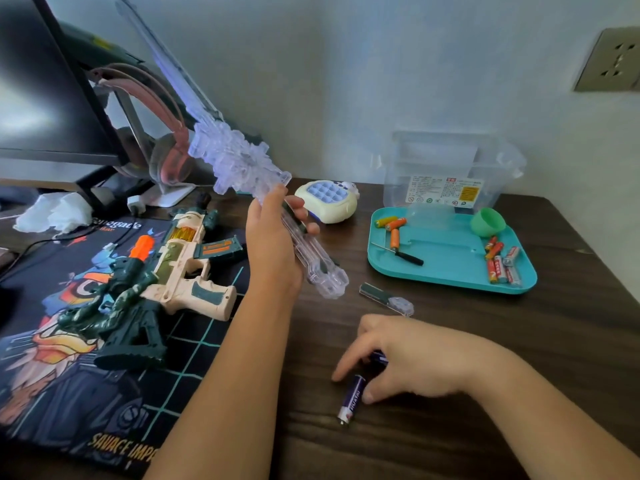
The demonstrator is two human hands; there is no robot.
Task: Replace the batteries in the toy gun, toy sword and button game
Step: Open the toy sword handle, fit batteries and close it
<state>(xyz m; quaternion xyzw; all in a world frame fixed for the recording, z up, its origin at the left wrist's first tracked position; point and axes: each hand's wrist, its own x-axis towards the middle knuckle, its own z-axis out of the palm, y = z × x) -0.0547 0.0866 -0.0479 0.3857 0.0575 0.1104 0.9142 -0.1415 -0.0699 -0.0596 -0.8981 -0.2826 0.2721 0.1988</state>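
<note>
The person's left hand (pixel 273 244) is holding the clear toy sword (pixel 249 161) by its handle, grip closed around it, blade tilting up toward the monitor. The handle's cover (pixel 386 298) is lying off on the bench (pixel 450 341), so the sword's compartment seems open. The right hand (pixel 405 355) is resting on the bench, fingers closing on purple batteries (pixel 352 398); whether one is pinched cannot be told. The toy gun (pixel 180 261) is lying on the mat, the button game (pixel 327 200) behind; whether either is finished is not showing. Loose batteries and a screwdriver (pixel 398 251) are waiting in the teal tray (pixel 450 275).
</note>
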